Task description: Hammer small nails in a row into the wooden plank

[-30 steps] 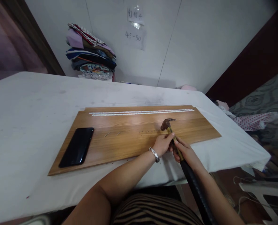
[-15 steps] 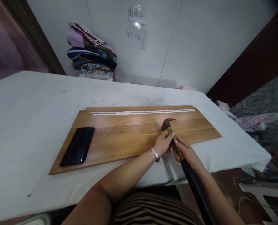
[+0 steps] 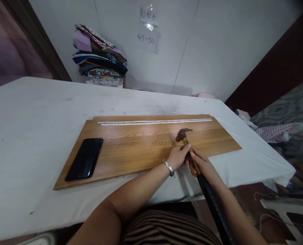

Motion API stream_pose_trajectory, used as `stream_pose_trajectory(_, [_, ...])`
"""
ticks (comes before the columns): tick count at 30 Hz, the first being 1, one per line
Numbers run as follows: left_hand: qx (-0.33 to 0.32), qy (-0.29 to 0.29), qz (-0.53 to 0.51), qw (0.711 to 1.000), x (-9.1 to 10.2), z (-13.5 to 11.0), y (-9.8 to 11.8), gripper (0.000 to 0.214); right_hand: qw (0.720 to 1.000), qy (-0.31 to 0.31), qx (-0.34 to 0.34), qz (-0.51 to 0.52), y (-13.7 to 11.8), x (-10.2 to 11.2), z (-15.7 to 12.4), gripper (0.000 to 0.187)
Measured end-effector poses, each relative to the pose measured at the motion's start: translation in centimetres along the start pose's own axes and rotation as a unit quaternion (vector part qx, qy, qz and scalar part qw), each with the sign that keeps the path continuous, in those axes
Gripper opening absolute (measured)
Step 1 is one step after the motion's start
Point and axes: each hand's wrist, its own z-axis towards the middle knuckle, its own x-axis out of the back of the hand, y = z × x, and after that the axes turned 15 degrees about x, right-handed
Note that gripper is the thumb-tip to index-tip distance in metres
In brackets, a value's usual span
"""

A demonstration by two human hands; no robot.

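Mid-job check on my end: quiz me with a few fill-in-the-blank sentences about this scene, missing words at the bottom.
1. The right hand grips a ____ by its handle.
2. The silver bracelet is worn by the ____ hand.
3. Exactly ____ narrow white strips run along the far side of the wooden board.
4. The lower paper on the wall reads ____.

Missing words: hammer; left; two; 45-50.

Browns and blacks on white

A long claw hammer (image 3: 205, 186) combines rust-brown metal, yellowish shaft (image 3: 196, 167) and black grip (image 3: 214, 207). The rectangular wooden board (image 3: 138, 153) is grained honey-brown, its two thin strips (image 3: 155, 122) white, the flat rectangular phone (image 3: 85, 159) glossy black. The cloth-covered worktop (image 3: 44, 132) is white, smudged grey.
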Motion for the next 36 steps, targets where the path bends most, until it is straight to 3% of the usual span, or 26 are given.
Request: stream_pose_trajectory(36, [0.01, 0.009, 0.008, 1.0, 0.0, -0.22, 0.07, 0.058, 1.0, 0.001, -0.008, -0.014, 0.06, 0.02, 0.07, 0.067])
